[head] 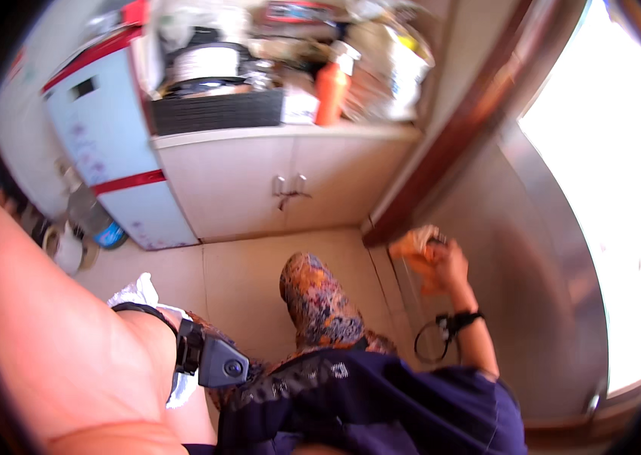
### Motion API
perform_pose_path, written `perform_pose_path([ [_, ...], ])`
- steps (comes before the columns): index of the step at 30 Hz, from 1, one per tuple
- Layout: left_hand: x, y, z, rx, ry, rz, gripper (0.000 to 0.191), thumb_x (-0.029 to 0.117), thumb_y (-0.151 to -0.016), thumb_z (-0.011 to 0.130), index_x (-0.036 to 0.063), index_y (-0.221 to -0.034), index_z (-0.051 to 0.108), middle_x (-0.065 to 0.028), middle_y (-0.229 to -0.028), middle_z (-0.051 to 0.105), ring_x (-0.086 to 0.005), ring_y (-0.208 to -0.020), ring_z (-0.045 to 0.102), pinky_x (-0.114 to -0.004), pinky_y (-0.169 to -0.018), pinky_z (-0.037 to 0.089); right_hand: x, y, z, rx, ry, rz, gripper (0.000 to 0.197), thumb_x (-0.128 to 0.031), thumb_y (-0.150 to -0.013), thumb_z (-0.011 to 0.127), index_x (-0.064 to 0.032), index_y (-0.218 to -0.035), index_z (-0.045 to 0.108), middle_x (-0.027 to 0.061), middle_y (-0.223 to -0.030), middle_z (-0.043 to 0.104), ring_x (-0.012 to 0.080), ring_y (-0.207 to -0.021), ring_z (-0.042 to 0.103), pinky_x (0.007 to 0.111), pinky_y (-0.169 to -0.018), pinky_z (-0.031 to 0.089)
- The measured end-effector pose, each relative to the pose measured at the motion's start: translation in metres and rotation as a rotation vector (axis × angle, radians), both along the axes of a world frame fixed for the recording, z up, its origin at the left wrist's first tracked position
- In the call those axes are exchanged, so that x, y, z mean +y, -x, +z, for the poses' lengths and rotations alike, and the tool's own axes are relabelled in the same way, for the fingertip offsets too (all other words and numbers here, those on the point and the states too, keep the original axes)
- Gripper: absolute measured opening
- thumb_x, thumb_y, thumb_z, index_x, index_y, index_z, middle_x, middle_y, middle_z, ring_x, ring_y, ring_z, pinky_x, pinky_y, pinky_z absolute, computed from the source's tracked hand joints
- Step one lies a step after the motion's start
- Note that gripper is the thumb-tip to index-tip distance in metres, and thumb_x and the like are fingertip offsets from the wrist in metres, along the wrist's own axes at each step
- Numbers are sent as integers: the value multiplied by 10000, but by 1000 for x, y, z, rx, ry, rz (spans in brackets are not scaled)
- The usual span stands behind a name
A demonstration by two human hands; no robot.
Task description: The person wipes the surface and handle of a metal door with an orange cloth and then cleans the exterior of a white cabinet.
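Observation:
At the right, my right hand [450,264] is closed around a crumpled orange cloth or thin bag [411,244], with something dark by the fingers. A black strap with a cable loop [431,341] is on that wrist. My left arm fills the left side, close to the camera. It wears a black strap with a small camera [223,364]. White cloth [137,290] shows beside and behind this arm. The left hand itself is hidden, so what it holds cannot be told.
Ahead is a pale two-door cabinet [229,182], its handles tied together. An orange spray bottle [331,94], a black tray [218,111] and bags crowd its top. A blue cabinet [98,125] and a large bottle [93,213] stand left. A brown post [445,142] and metallic panel [536,284] stand right.

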State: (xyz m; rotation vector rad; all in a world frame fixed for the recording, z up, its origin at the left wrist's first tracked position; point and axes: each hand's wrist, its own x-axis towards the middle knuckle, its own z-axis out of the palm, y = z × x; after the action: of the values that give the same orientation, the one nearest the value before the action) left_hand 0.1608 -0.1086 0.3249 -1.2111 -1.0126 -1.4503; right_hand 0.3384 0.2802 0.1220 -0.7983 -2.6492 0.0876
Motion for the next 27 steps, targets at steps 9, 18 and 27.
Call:
perform_pose_path([
  [9, 79, 12, -61, 22, 105, -333, 655, 423, -708, 595, -5, -1158, 385, -190, -1228, 349, -300, -1139, 335, -409, -919, 267, 4, -78, 26, 411, -525, -307, 276, -76, -659, 576, -186, -909, 619, 46, -952, 522, 251, -872, 505, 326, -719, 438],
  [18, 85, 128, -282, -947, 959, -662, 272, 108, -795, 536, 16, -1045, 481, -44, -952, 543, -125, -885, 510, -209, -726, 398, 16, -249, 53, 590, -1168, -884, 328, -183, -725, 612, -127, -1042, 551, 124, -1123, 437, 304, -1000, 431, 370, -767, 398],
  [27, -13, 154, -364, -1816, 410, -837, 357, 280, -816, 510, 83, -1106, 442, -24, -1031, 487, -132, -852, 482, -255, -727, 383, 86, -130, 56, 585, -1450, -904, 344, -288, -743, 578, -156, -1053, 514, 96, -1113, 445, 288, -972, 470, 386, -731, 383],
])
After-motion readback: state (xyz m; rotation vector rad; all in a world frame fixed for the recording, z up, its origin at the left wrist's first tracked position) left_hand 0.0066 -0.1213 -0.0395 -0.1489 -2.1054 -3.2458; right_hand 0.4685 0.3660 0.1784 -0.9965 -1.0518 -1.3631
